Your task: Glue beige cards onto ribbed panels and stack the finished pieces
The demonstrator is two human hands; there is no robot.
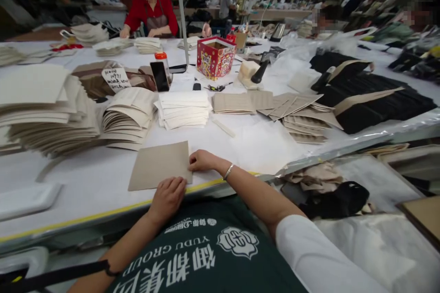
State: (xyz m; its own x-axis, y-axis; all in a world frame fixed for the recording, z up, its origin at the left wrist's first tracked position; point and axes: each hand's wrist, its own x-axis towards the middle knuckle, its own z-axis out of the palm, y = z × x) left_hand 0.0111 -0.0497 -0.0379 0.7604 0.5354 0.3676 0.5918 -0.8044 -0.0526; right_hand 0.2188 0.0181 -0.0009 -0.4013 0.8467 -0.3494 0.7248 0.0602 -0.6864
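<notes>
A flat beige panel (160, 165) lies on the white table near its front edge. My left hand (169, 197) rests on the panel's lower right part, its fingers together and pressed down, with nothing gripped that I can see. At the panel's right edge, my right hand (202, 161) has its fingers curled in a pinch on that edge. Behind the panel is a stack of white pieces (184, 109). To the left of that stands a fanned pile of cream panels (129, 116), and to the right lie beige folded pieces (233, 103).
A larger panel stack (44, 105) fills the left side, above a white tray (27, 199). Further back are a phone (159, 77) and a red box (216, 58). Black fabric pieces (381, 96) lie at right. A person in red (151, 13) works across the table.
</notes>
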